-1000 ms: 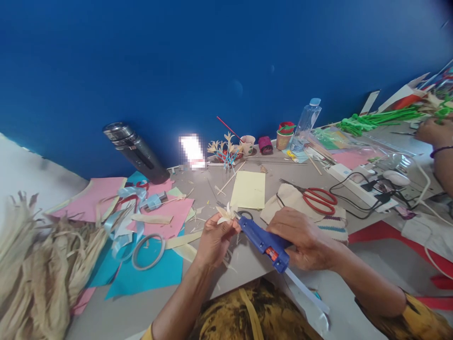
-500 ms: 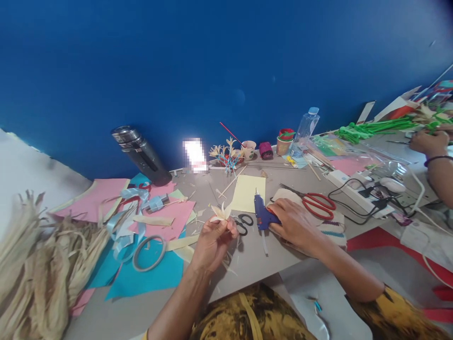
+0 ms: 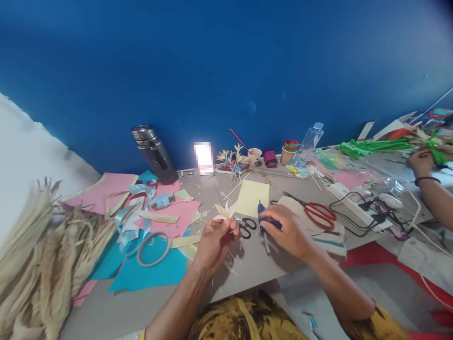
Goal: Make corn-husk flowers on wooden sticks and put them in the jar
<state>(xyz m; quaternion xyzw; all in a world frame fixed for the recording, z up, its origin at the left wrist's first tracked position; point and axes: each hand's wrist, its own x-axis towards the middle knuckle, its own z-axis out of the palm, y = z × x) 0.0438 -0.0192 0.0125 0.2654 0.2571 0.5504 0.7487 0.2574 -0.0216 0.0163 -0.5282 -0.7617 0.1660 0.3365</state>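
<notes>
My left hand (image 3: 216,241) pinches a small pale husk flower (image 3: 225,211) between thumb and fingertips, petals pointing up. To its right, my right hand (image 3: 288,231) has its fingers and thumb around the blue glue gun (image 3: 261,209), covering much of its body. The gun's nozzle points away from me, and a clear glue stick (image 3: 266,244) sticks out of its rear. Black-handled scissors (image 3: 247,227) lie between my two hands. Just beyond them is a pale yellow sheet (image 3: 253,196).
Dried husks (image 3: 53,264) and a tape roll (image 3: 153,249) lie left. A dark flask (image 3: 155,156) and finished flowers (image 3: 233,160) stand behind. Red-handled scissors (image 3: 320,215), a cloth (image 3: 329,241) and a power strip (image 3: 357,203) are right. Another person's hand (image 3: 421,163) holds green stems.
My right hand has shifted its fingers farther over the glue gun, toward its nozzle end. The view has turned slightly left. My left hand keeps the flower pinched.
</notes>
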